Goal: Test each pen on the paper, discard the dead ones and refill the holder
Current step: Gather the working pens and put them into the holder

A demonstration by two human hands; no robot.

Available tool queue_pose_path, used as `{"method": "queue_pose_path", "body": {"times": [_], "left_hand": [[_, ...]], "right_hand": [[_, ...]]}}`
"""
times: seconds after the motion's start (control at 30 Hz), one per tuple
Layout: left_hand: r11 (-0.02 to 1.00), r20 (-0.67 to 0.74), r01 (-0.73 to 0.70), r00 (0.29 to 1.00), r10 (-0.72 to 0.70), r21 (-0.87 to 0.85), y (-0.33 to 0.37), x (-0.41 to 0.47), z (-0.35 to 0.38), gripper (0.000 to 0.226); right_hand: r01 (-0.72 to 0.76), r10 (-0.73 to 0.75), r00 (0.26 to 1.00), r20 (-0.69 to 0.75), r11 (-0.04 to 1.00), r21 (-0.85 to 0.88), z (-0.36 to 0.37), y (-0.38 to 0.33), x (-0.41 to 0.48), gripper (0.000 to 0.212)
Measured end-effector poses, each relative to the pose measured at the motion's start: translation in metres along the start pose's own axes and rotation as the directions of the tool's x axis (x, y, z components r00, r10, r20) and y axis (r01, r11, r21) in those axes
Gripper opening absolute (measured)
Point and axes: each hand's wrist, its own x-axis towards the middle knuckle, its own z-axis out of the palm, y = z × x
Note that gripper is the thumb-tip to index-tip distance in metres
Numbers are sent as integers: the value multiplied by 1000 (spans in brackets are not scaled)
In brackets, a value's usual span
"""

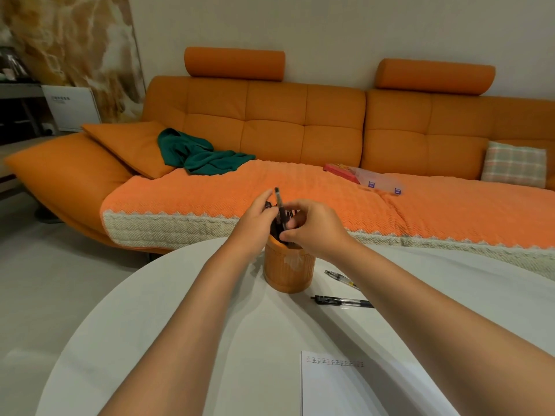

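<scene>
Fingers [265, 199] of the left hand [253, 214] curl round the left side of a bunch of pens [279, 211] standing in the holder [289, 271]. The right hand [315, 226] closes on the same bunch from the right, thumb low at the holder's mouth. Both hands grip; neither is spread. The two-sided hold looks meant to gather the bunch as one, whether to seat it or lift it I cannot tell. Nearest, this side of the holder and to its right, lies the paper [330, 391], a row of small test marks along its top edge, handy for trying each tip. Between paper and holder a dark pen [342, 302] lies flat on the desk [180, 325], and a clear pen [341, 277] sits just right of the holder's foot, probably set apart from the bunch on purpose. Behind the holder stands an orange sofa [300, 130] with a green cloth [198, 154]
</scene>
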Motion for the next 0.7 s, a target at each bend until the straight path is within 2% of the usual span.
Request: {"method": "queue_pose_path", "body": {"times": [0.07, 0.1, 0.17, 0.23, 0.33, 0.43, 0.5, 0.57, 0.6, 0.63, 0.7], "left_hand": [[1000, 14, 7, 1000, -8, 4, -3, 0, 0, 53], [997, -1, -18, 1000, 18, 73, -4, 0, 0, 54], [964, -56, -93, 992, 111, 250, -4, -1, 0, 50], [926, -66, -130, 984, 163, 354, -5, -1, 0, 51], [900, 1, -143, 988, 157, 413, -5, -4, -1, 70], [865, -48, -133, 983, 178, 485, 1, -13, 0, 77], [781, -116, -213, 933, 341, 586, 8, -21, 4, 65], [670, -112, -361, 825, 554, 649, 14, -30, 13, 44], [631, -83, -420, 788, 610, 652, 17, -35, 19, 32], [609, -32, -467, 776, 630, 641, 21, -40, 27, 22], [618, 108, -522, 808, 580, 587, 23, -52, 43, 13]], "right_hand": [[15, -15, 1000, -13, 1000, -26, -1, -1, -1, 58], [25, -25, 999, -26, 999, -25, -2, -2, -2, 57], [49, -50, 998, -28, 998, -41, -2, -4, -3, 45], [70, -69, 998, 6, 995, -73, -2, -4, -6, 30], [45, -45, 999, 0, 998, -48, -10, -2, -13, 18], [-22, 21, 997, -73, 1000, -14, -28, 7, -24, 8], [-76, 73, 997, -40, 994, -83, -38, 21, -35, 14], [-141, 161, 984, 75, 966, -217, -46, 40, -46, 10], [-168, 216, 966, 142, 942, -292, -48, 49, -53, 10], [-176, 264, 943, 201, 912, -371, -50, 57, -58, 22], [-161, 329, 905, 268, 850, -502, -49, 72, -69, 53]]}}
